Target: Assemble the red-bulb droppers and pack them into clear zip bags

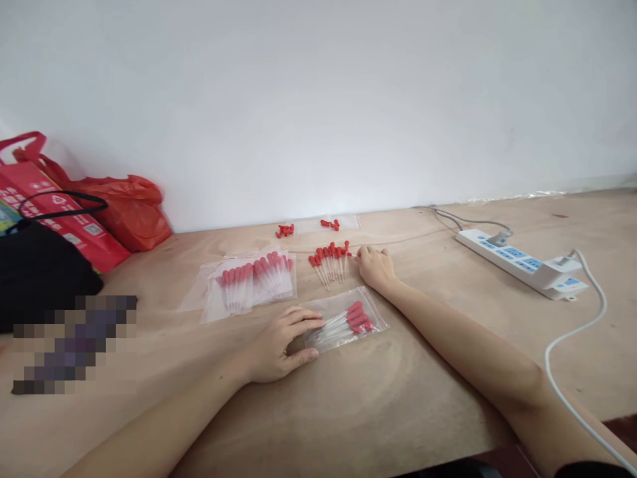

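My left hand [283,342] lies with its fingers stretched and thumb apart at the left end of a clear zip bag [321,342]. Inside that bag are several glass droppers [355,317], their red rubber bulbs pointing right. Farther back, my right hand [377,267] is closed, its fingertips on a dropper [350,254] whose red bulb sticks out to the left; the rest of it is hidden by the hand. Just left of those fingers, a loose row of droppers [328,257] lies on the table, bulbs away from me.
Filled bags of droppers [259,275] overlap at the left. Loose red bulbs [284,230] and a bag with red bulbs [331,224] lie near the wall. A white power strip [517,259] with cables stands right; red bags [134,212] and a black item [44,272] are left.
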### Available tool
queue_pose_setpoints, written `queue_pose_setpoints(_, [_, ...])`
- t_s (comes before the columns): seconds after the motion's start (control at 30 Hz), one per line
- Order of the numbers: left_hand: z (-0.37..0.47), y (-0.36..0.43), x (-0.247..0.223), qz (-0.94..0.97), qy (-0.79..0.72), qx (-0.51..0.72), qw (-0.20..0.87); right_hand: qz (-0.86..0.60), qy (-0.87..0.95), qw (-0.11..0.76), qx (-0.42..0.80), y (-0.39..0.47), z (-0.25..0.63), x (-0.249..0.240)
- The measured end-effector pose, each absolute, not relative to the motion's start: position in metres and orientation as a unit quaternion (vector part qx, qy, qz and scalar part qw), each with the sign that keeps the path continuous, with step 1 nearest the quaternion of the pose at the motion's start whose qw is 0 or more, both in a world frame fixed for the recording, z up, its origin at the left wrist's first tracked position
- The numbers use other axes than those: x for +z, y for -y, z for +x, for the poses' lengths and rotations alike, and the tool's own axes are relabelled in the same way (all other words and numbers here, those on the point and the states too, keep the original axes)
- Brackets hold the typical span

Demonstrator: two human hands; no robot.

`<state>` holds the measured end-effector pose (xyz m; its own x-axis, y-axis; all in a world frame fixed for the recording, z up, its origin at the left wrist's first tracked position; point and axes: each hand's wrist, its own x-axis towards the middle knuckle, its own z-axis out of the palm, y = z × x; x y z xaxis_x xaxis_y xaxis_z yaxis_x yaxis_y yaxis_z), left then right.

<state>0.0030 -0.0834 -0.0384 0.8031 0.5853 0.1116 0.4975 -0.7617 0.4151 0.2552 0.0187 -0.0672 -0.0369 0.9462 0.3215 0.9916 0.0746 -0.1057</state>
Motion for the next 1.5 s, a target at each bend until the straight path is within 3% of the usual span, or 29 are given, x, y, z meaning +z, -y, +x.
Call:
queue_pose_setpoints(0.1, [0.003,0.083,-0.039,0.931,-0.292,0.114,0.186,-0.614,0.751,0.196,-0.146,-0.017,0.262,-0.069])
queue_pose_setpoints(0.2, [0.003,0.083,-0.039,0.931,-0.293,0.113,0.189,-0.575,0.748,0.298,-0.145,-0.018,0.269,-0.072])
queue_pose_setpoints(0.33, [0.002,0.083,-0.039,0.93,-0.292,0.118,0.191,-0.545,0.684,0.485,-0.008,-0.018,0.275,-0.077])
queue_pose_setpoints(0.43, [0.002,0.083,-0.038,0.929,-0.293,0.118,0.194,-0.522,0.628,0.568,0.103,-0.014,0.284,-0.078])
queue_pose_setpoints(0.53, [0.003,0.084,-0.038,0.929,-0.294,0.112,0.194,-0.523,0.624,0.557,0.164,-0.006,0.3,-0.08])
queue_pose_setpoints(0.77, [0.003,0.083,-0.038,0.929,-0.294,0.12,0.191,-0.576,0.701,0.374,0.193,0.01,0.332,-0.082])
queue_pose_setpoints(1.0, [0.003,0.083,-0.038,0.93,-0.295,0.116,0.185,-0.564,0.766,0.286,0.116,-0.001,0.306,-0.077])
queue_pose_setpoints(1.13, [0.002,0.083,-0.038,0.931,-0.293,0.115,0.186,-0.566,0.796,0.214,-0.006,0.005,0.299,-0.068])
queue_pose_setpoints(1.23, [0.003,0.083,-0.038,0.93,-0.292,0.12,0.189,-0.547,0.786,0.289,0.013,0.017,0.306,-0.058])
queue_pose_setpoints(1.37, [0.004,0.083,-0.037,0.929,-0.289,0.125,0.194,-0.52,0.673,0.485,0.205,0.034,0.316,-0.053])
queue_pose_setpoints(1.5, [0.004,0.083,-0.037,0.929,-0.29,0.124,0.194,-0.498,0.496,0.603,0.379,0.044,0.312,-0.064])
